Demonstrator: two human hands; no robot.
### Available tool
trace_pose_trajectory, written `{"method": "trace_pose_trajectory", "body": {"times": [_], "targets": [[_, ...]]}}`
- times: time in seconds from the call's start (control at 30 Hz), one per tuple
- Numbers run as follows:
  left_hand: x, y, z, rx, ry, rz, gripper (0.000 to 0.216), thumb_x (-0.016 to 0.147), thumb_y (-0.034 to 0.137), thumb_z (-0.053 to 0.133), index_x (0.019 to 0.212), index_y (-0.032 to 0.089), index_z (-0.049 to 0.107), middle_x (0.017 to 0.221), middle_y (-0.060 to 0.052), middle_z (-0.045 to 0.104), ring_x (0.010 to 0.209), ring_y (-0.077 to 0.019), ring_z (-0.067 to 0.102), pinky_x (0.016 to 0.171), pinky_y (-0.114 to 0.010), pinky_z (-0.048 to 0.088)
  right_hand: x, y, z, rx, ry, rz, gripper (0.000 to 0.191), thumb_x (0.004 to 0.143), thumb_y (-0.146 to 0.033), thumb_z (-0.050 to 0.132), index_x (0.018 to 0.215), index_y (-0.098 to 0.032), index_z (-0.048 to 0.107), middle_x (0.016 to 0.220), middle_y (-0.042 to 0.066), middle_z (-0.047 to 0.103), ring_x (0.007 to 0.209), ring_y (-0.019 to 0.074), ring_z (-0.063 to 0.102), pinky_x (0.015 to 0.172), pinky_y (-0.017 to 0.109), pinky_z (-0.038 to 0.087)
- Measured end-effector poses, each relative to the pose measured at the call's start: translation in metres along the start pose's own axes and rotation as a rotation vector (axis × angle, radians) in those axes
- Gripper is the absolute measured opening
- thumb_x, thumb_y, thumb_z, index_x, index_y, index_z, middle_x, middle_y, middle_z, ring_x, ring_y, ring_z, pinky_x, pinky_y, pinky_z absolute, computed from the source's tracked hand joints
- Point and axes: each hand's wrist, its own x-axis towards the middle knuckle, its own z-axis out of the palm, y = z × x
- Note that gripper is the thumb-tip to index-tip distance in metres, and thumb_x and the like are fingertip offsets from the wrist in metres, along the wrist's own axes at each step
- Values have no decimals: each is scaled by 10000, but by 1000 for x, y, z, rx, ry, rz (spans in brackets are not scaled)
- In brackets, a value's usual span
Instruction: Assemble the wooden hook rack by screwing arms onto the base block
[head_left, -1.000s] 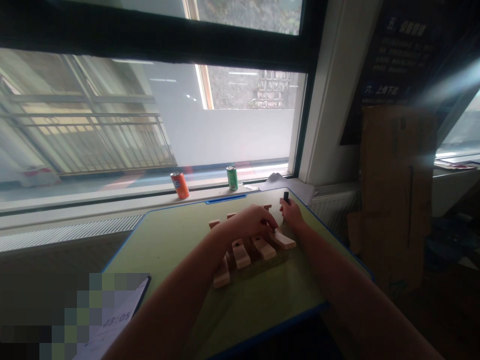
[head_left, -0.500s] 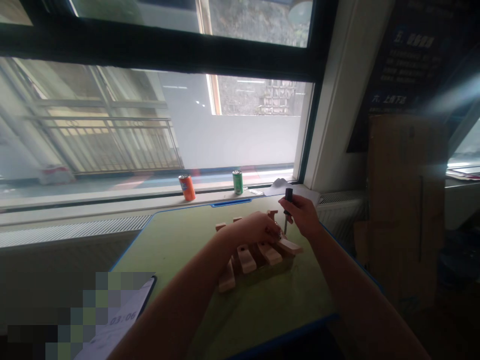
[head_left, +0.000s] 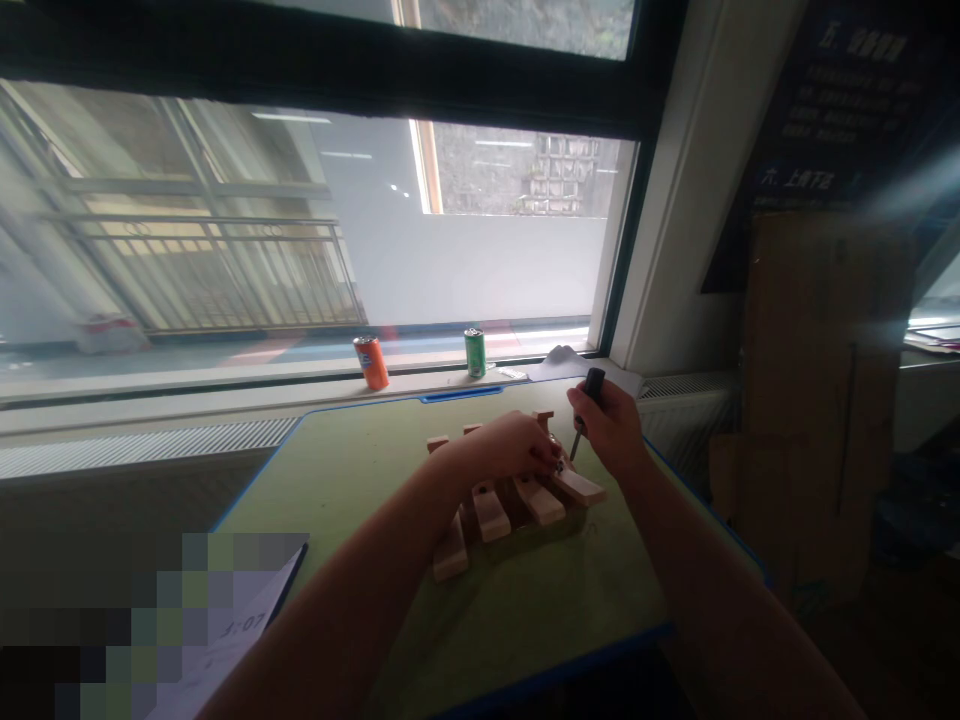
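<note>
A wooden rack of several pale slats (head_left: 495,510) lies on the green table (head_left: 375,480). My left hand (head_left: 510,445) rests on top of the slats, fingers curled and pinched at a small dark part near the right-most slat. My right hand (head_left: 611,430) is closed round a black-handled screwdriver (head_left: 587,400), its tip pointing down and left toward the left fingertips. The far ends of the slats are hidden behind my left hand.
An orange can (head_left: 371,362) and a green can (head_left: 474,352) stand on the window sill behind the table. A phone (head_left: 240,625) lies at the table's near left corner. A tall cardboard box (head_left: 821,390) stands to the right, beside a radiator.
My right hand with the screwdriver has risen from the rack and tilted, so the handle leans right. The left hand has stayed on the slats. The view shifted slightly.
</note>
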Motion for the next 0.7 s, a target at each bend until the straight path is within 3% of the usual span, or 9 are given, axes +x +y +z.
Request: {"method": "trace_pose_trajectory", "body": {"times": [0.57,0.7], "targets": [[1,-1,3,-33,6,7,180,733,244,615,872,176,707,823,-36,676,713,-141,587,720,-271,429,-8,-9,7,-155,-55,-220,156,758,-329,584,706,-185,552,658,0,531,619,126,490,595,258,408],[0,-1,2,-12,12,10,176,737,246,607,858,178,715,824,-41,678,719,-148,582,737,-287,426,-4,-5,8,-152,-55,-201,196,735,-365,609,690,-182,557,646,-5,536,602,119,478,583,254,401]]}}
